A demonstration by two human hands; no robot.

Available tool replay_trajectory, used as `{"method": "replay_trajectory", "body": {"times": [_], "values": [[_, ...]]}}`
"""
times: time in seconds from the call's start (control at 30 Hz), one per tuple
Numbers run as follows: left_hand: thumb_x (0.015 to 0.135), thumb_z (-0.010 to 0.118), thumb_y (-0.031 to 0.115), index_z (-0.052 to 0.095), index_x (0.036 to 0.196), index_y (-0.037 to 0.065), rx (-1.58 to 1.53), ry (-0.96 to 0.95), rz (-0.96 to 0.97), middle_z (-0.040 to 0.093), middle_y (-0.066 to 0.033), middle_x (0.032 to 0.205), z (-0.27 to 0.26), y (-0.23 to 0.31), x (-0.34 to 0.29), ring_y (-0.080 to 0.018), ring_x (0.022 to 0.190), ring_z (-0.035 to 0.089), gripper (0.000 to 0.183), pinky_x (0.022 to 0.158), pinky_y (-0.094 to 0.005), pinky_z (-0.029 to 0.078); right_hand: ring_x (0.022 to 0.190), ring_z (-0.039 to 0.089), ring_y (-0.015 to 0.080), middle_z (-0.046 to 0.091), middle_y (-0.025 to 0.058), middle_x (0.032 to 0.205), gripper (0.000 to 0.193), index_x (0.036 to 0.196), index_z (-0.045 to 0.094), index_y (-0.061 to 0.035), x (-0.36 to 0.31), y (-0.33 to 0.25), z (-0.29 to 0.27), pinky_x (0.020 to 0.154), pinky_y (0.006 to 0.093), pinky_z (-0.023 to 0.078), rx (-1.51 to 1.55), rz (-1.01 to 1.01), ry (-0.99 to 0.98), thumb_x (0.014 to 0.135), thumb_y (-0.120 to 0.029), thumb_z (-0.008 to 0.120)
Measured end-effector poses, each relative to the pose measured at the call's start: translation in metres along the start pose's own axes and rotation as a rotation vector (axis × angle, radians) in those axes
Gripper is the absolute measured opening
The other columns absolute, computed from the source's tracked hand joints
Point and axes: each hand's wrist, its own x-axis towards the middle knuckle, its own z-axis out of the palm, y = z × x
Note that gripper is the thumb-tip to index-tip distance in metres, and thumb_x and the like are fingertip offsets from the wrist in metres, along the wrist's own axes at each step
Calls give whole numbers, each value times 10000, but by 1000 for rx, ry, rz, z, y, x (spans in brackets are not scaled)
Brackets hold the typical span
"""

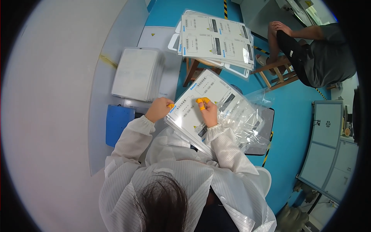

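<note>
A stack of white printed sheets in clear plastic bags rests on my lap. My left hand, with an orange finger cot, pinches the left edge of the stack. My right hand, also with orange finger cots, presses down on top of the uppermost sheet near its middle. Both arms wear white striped sleeves. Loose clear bags lie bunched to the right of the stack.
A second pile of printed sheets sits on a wooden stool ahead. A white stack and a blue pad lie on the grey table to the left. Another person sits at upper right. A grey cabinet stands at right.
</note>
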Motion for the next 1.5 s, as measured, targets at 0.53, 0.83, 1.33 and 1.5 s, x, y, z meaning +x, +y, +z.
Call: {"method": "replay_trajectory", "body": {"times": [0.53,0.83,1.33,1.5], "values": [[745,602,27,589,888,-34,-368,49,-141,631,-104,734,3,18,-15,-111,575,569,156,511,-225,441,589,575,215,584,123,666,248,813,580,18,-13,-10,25,550,289,452,-264,13,44,682,-147,711],[824,529,39,601,996,-35,-502,-133,-112,638,-103,853,-5,9,-16,-116,693,589,200,581,-204,478,733,586,260,591,136,821,139,870,572,-10,-31,-14,25,659,327,459,-113,-24,-302,751,-74,607],[839,526,78,544,1137,18,-358,-203,169,642,-89,933,-4,51,42,-120,769,582,305,675,-234,452,718,538,193,519,59,722,145,865,492,-49,-19,10,-34,879,429,431,1166,158,228,876,-190,461],[834,521,31,544,1129,-11,-340,-243,107,634,-139,942,-2,49,39,-152,783,586,299,706,-254,470,673,517,158,504,27,731,137,793,494,-89,-39,10,-102,847,362,423,1055,26,321,877,-197,487]]}}
